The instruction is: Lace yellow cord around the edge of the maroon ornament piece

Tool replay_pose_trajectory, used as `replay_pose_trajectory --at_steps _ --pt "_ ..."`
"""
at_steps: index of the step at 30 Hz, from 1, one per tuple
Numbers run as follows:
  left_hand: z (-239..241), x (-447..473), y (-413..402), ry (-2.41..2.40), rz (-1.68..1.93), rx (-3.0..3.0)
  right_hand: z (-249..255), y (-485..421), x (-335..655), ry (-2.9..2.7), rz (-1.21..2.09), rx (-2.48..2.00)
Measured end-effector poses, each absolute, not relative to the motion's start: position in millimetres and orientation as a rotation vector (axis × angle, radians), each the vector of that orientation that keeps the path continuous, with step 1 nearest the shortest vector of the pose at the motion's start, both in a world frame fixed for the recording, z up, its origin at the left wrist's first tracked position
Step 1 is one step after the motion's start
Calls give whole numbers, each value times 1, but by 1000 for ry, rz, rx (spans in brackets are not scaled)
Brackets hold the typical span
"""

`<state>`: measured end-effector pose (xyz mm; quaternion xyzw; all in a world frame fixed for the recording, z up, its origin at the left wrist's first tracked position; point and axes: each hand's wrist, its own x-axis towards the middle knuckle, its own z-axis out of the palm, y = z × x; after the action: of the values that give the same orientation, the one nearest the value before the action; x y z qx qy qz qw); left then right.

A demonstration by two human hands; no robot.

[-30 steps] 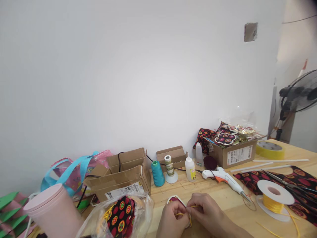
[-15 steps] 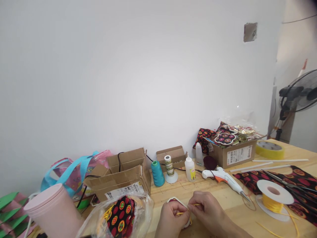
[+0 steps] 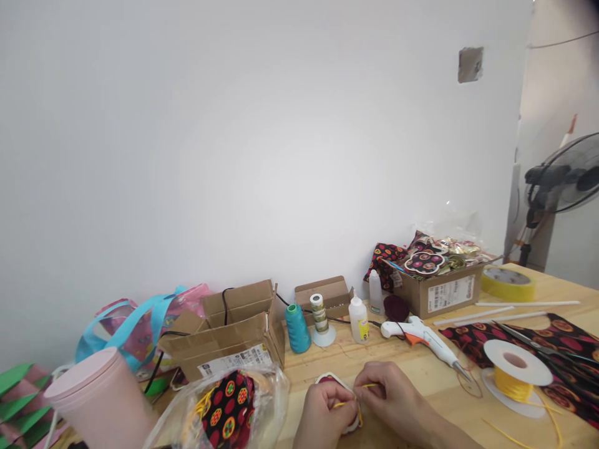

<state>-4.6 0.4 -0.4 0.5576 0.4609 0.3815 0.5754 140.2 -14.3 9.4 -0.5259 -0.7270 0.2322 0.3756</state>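
Low in the frame, my left hand (image 3: 322,413) and my right hand (image 3: 390,398) meet over a small white-edged piece covered in dark red patterned fabric (image 3: 330,379). Both hands have their fingers pinched on a thin yellow cord (image 3: 365,386) that runs across that piece. The left fingers also hold the piece against the wooden table (image 3: 421,380). A white spool of the same yellow cord (image 3: 516,372) stands to the right, with loose cord trailing from it.
A white glue gun (image 3: 423,337), a glue bottle (image 3: 359,319), a teal thread cone (image 3: 297,327) and a small spool (image 3: 321,320) stand behind the hands. Cardboard boxes (image 3: 234,333), a pink cup (image 3: 100,399), a plastic bag of fabric pieces (image 3: 229,405), patterned cloth (image 3: 552,349) and a fan (image 3: 561,181) surround them.
The hands stay pinched on the cord and shift only slightly. The view has drifted a little to the right.
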Motion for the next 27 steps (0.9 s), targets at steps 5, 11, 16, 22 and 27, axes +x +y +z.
replay_pose_trajectory --at_steps 5,11,16,22,27 --pt "-3 -4 0 1126 854 1369 9 -15 138 -1923 593 -1312" --pt "-6 -3 2 1138 857 1373 13 -16 139 -1929 572 -1314" --pt "-5 -4 2 1143 882 1348 15 -16 140 -1942 520 -1375" --pt "-6 -5 3 1167 870 1322 14 -15 140 -1977 475 -1372" --pt "-10 -4 5 1173 852 1328 14 -17 140 -1983 485 -1355"
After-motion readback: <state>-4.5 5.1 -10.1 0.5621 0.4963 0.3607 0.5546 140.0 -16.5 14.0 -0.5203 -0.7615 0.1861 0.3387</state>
